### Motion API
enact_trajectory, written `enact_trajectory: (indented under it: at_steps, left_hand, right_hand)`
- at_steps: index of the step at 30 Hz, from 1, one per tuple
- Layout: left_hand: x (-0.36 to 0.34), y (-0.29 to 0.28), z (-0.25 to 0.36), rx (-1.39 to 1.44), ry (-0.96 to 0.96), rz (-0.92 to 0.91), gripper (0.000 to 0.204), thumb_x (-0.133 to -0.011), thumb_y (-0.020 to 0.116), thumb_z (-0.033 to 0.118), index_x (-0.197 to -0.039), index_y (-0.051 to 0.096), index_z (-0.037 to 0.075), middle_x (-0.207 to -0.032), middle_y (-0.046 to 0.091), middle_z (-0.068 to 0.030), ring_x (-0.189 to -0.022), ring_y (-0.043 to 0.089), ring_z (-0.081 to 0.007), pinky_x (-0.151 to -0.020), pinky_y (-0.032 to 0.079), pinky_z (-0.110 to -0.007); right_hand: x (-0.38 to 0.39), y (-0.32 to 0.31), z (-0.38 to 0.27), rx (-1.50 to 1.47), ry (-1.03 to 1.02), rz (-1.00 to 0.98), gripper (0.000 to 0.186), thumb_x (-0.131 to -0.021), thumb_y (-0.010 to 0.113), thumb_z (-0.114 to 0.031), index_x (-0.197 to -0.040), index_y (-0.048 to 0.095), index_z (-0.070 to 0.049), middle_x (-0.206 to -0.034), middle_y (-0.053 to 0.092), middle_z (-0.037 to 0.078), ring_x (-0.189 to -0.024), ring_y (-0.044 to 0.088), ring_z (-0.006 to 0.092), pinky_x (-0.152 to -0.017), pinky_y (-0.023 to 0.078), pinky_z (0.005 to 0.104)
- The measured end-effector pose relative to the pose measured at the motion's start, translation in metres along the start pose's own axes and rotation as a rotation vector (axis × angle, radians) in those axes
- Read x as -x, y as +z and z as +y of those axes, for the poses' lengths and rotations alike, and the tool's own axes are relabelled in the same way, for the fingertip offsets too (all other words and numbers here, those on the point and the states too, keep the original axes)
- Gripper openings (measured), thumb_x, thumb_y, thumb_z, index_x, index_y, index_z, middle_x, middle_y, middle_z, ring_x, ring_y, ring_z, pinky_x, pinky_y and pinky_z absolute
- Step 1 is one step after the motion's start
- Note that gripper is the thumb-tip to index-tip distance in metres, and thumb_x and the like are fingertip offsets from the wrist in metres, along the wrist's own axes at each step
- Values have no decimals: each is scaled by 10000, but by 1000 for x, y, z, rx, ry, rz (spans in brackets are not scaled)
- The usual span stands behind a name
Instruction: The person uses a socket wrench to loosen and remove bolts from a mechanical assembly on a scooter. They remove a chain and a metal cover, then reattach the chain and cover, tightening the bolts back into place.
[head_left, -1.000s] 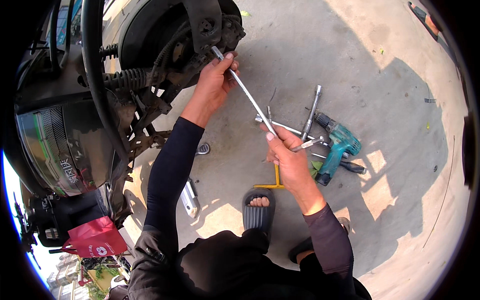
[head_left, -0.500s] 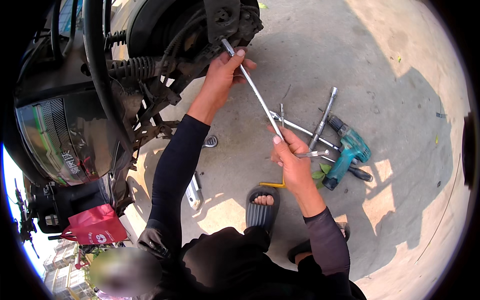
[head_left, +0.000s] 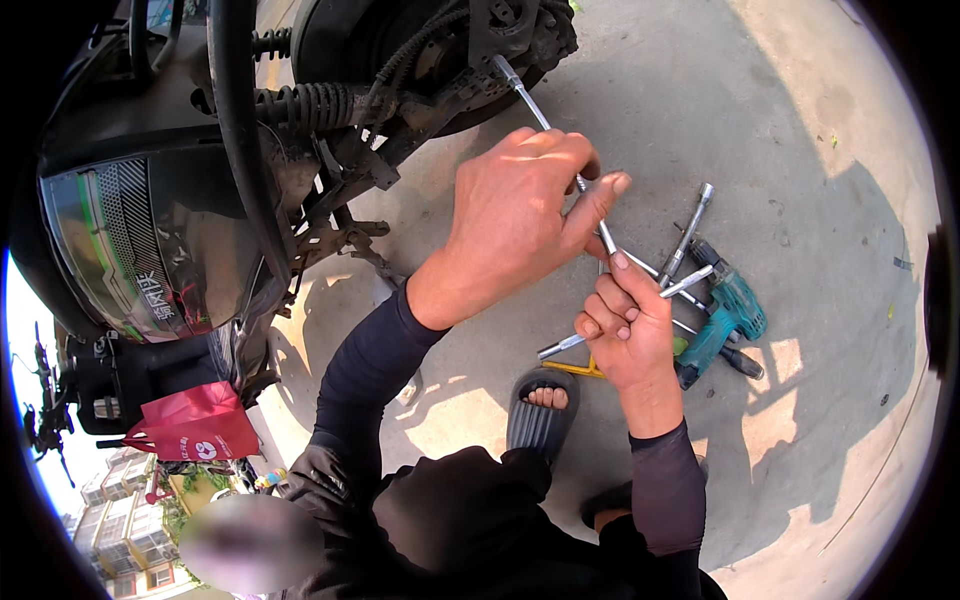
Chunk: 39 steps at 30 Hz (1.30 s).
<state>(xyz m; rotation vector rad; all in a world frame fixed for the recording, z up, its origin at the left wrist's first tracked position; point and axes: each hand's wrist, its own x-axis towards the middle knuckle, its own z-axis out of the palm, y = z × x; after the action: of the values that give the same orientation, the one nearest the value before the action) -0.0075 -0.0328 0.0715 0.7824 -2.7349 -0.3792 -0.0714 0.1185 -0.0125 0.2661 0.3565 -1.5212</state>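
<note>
A long chrome T-handle socket wrench (head_left: 532, 103) slants between the vehicle's rear wheel area and me. Its socket end meets the dark, greasy metal bracket (head_left: 503, 28) beside the wheel; the fastener itself is hidden. Partway along the shaft, my left hand (head_left: 525, 215) has its fingers curled over it, thumb stretched out. My right hand (head_left: 632, 325) is closed at the T-handle's junction, and the crossbar sticks out on both sides of the fist. My left hand covers part of the shaft.
To the right on the concrete lie a teal cordless drill (head_left: 738, 310), a cross-shaped wrench (head_left: 688, 235) and a black-handled screwdriver (head_left: 745, 364). A yellow-handled tool (head_left: 573, 369) is by my sandal (head_left: 543, 415). A coil spring shock (head_left: 310, 104) and a red bag (head_left: 195, 420) are on the left.
My left hand has slid from near the socket down the shaft towards the right hand. The crossbar has turned, and my right hand has shifted slightly right. The view has shifted a little.
</note>
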Motion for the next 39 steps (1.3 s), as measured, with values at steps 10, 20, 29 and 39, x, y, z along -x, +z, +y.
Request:
enact_trajectory:
  at_steps: [10, 20, 29, 39]
  left_hand:
    - [-42, 51, 68, 322, -13, -1093, 517, -1001, 483, 401, -727, 605, -20, -718, 631, -202, -611, 598, -397, -631, 479, -476]
    - [58, 0, 14, 1115, 70, -529, 529, -1040, 433, 446, -766, 570, 15, -647, 573, -91, -652, 600, -228, -859, 485, -381]
    - [0, 57, -5, 1619, -935, 81, 410, -1077, 303, 480, -1044, 438, 95, -832, 526, -22, -691, 554, -162, -783, 485, -362]
    - [-10, 65, -28, 1628, -976, 238, 348, -1088, 346, 398, -886, 426, 126, -667, 324, 31, -527, 286, -93, -537, 315, -292]
  right_hand:
    - [2, 21, 21, -214, -99, -18, 196, -985, 519, -212, -804, 489, -141, -599, 295, -92, -472, 298, 50, -503, 328, 231]
    - [-15, -25, -7, 1883, -873, -85, 648, -769, 687, -193, -1336, 483, 46, -641, 597, 52, -503, 591, 237, -487, 453, 322]
    - [4, 0, -36, 3043, -975, -1, 563, -776, 650, -143, -1303, 575, 39, -580, 539, -22, -498, 575, 137, -477, 428, 281]
    - [55, -38, 8, 415, -227, 141, 661, -958, 597, -197, -1486, 293, 61, -1388, 501, 273, -1325, 480, 370, -1082, 401, 476]
